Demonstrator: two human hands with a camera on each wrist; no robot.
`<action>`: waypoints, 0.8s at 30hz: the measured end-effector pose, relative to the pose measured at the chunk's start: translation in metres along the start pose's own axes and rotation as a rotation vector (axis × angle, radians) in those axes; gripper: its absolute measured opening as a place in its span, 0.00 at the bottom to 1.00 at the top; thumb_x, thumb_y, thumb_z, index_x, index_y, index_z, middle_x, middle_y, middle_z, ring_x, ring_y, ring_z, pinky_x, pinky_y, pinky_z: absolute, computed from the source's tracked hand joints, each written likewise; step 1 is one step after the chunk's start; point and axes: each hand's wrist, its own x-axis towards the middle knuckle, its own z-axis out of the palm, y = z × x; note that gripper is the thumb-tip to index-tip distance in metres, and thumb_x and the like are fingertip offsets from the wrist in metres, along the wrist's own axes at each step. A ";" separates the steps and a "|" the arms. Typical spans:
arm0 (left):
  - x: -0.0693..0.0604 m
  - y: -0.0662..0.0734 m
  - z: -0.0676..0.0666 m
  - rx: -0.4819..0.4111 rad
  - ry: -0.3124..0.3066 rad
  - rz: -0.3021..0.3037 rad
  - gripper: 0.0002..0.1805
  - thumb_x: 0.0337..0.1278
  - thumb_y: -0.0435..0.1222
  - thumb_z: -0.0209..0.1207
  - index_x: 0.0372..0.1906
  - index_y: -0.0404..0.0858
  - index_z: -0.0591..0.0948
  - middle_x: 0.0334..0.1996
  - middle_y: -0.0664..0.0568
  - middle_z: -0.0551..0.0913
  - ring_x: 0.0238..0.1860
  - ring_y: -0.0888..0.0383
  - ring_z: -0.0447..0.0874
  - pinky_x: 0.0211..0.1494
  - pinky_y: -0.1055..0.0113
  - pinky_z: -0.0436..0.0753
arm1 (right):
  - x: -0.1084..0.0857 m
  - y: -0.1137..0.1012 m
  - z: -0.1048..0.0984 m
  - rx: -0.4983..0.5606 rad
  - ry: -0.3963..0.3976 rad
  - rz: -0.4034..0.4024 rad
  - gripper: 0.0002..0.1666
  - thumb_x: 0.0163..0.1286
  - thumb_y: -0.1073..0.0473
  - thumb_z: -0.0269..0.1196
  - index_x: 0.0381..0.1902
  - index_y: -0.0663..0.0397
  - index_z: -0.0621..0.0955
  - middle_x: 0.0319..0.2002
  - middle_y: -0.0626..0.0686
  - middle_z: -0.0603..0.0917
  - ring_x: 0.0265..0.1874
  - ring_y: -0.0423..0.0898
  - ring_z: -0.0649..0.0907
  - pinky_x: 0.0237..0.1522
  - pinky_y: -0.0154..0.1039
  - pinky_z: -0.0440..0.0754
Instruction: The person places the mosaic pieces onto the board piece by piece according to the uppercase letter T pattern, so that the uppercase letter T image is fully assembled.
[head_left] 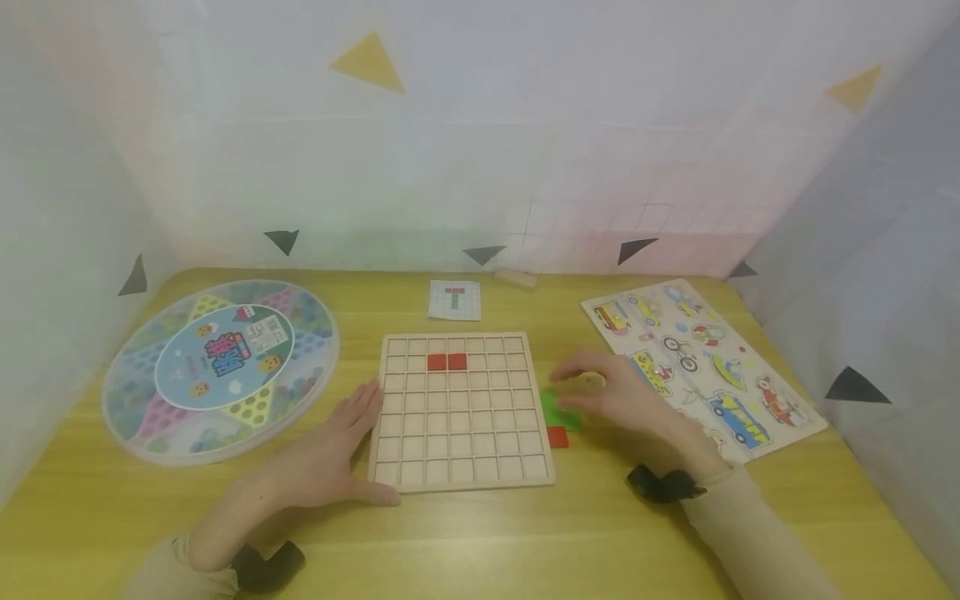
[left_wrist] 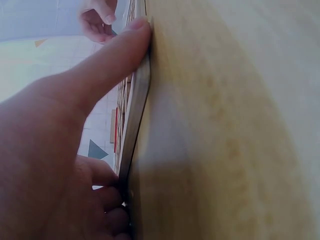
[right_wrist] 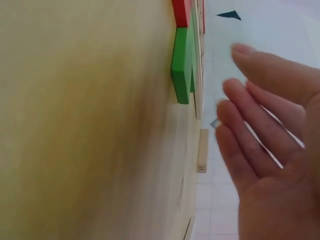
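Observation:
A wooden grid board (head_left: pixel 463 479) lies at the middle of the table, with two red square tiles (head_left: pixel 447 362) side by side in its upper rows. My left hand (head_left: pixel 330 454) rests against the board's left side, fingers along the edge and thumb at the near left corner. Just right of the board are green tiles (head_left: pixel 558 408) and a red tile (head_left: pixel 557 437). Over them hovers my right hand (head_left: pixel 615 392), fingers loosely bent. In the right wrist view its fingers (right_wrist: pixel 250 130) hold nothing and stay apart from the green tiles (right_wrist: pixel 181 65).
Behind the board lies a small card (head_left: pixel 454 310) printed with a red and green T shape, near a wooden block (head_left: pixel 516 279). A round Chinese checkers box (head_left: pixel 217 442) is at left. On the right lies a vehicle puzzle board (head_left: pixel 708 375). White sheeting (head_left: pixel 480 167) surrounds the table.

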 end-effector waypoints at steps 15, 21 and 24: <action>0.002 0.000 0.000 0.002 0.000 0.001 0.75 0.39 0.74 0.63 0.80 0.35 0.40 0.81 0.45 0.33 0.80 0.40 0.34 0.79 0.43 0.50 | -0.003 0.010 0.006 0.034 -0.231 -0.143 0.22 0.51 0.46 0.79 0.42 0.38 0.83 0.43 0.39 0.85 0.46 0.40 0.83 0.55 0.35 0.79; 0.002 0.000 -0.001 0.009 0.002 -0.002 0.75 0.38 0.75 0.63 0.80 0.35 0.41 0.81 0.44 0.33 0.80 0.40 0.35 0.79 0.43 0.51 | -0.004 0.011 0.007 0.021 -0.247 -0.143 0.23 0.52 0.47 0.79 0.44 0.38 0.82 0.43 0.39 0.84 0.46 0.40 0.82 0.56 0.35 0.79; 0.001 0.000 0.000 0.010 0.000 -0.004 0.75 0.38 0.75 0.63 0.80 0.34 0.41 0.81 0.44 0.33 0.80 0.40 0.35 0.79 0.44 0.50 | -0.004 0.011 0.008 0.018 -0.223 -0.136 0.22 0.53 0.51 0.79 0.44 0.39 0.82 0.43 0.39 0.85 0.46 0.39 0.82 0.56 0.35 0.80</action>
